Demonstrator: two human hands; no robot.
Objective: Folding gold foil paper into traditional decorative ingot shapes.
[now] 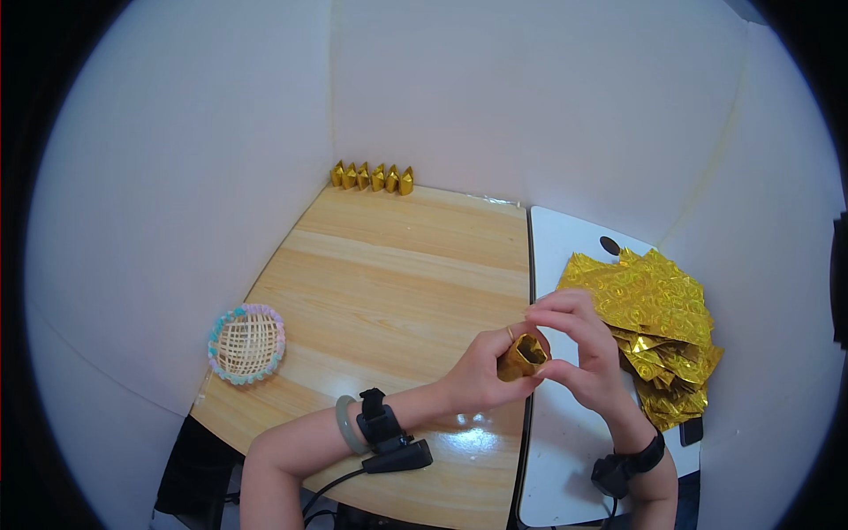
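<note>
Left of the gold-paper pile (pixel 654 300), the left hand (pixel 479 371) pinched a gold tube (pixel 510 364) between thumb and fingers, its long axis slanting pileward, open end foremost; the right hand (pixel 587 352), nearer the pile, held fingers spread from a thumb at that rim.

A pale wood-grain counter (pixel 397 283) lies under and beyond the hands (pixel 484 369), with a bright glare spot just nearer than them. Well to their left, at the counter's left edge, sits a round basket (pixel 247 344) of open, straw-coloured weave, its fluffy rim teal, pale blue and pink. A white tabletop (pixel 565 459) adjoins the counter, running to the right of the hands. Beyond them on it is a dark oval spot (pixel 609 246); farther right, a small black object (pixel 692 430) shows at its edge. Plain white walls (pixel 530 97) rise left, right and beyond.
</note>
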